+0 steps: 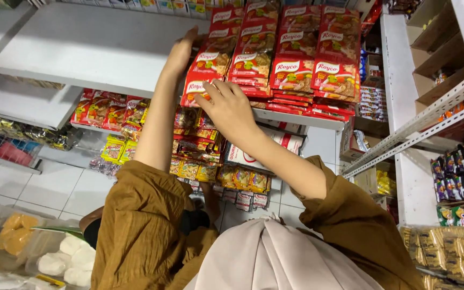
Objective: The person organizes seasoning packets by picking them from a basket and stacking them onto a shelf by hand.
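A person in a mustard-brown top reaches up with both bare hands to a white shop shelf (81, 59) stacked with rows of red seasoning sachets (291, 53). The left hand (181, 51) lies farther up and back, its fingers stretched flat against the outer edge of the leftmost sachet stack (210, 62), pressing rather than clasping; nothing is closed inside it. The right hand (231, 107) sits lower and nearer the shelf's front lip, palm down, fingers spread and slightly curled over the bottom packet of that same stack, resting on it without a clear pinch; whether any fingertip has hooked under the packet's edge cannot be told.

The stack runs between the two hands: from the right hand it lies just above and a little left, touching the fingertips; from the left hand it lies directly beside the palm, on the thumb side. The packets' long axis runs away from the shelf's front edge toward the back, in overlapping rows. The right hand is the nearer to the stack's front packet.

Below the hands hang strips of yellow and red snack packets (189, 156). To the far side of the right arm stands a white rack (420, 129) of dark-wrapped goods; clear tubs of pale crackers (65, 258) sit low beside the left elbow.
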